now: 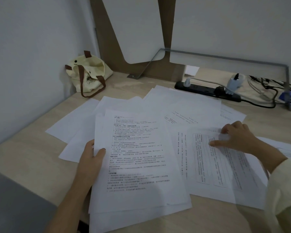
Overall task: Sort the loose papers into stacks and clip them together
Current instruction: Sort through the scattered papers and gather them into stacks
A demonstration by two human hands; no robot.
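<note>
Left hand (89, 158) has its grip on a sheaf of printed pages (138, 162), thumb on top at the left edge, fingers tucked beneath, the sheaf lifted at that edge and its bottom end hanging past the near edge of the surface (29, 132). Right hand (237, 138) grasps nothing: it lies flat, fingers spread, pressing on a printed sheet (213, 165) turned sideways beside the sheaf. A cream sleeve (282, 190) covers that arm. More loose papers (183, 101) fan out behind and to both sides, overlapping, some blank side up, all unclipped.

Over in the far left corner, a cream tote bag (89, 73) with brown straps slumps against the wall, mouth open; what's inside I cannot tell. A black power strip (207, 91) with plugs and trailing cables lies along the back right. It's a pale wood surface, with plain white walls (32, 39) around it, a brown panel behind, and a grey metal rail above the strip.
</note>
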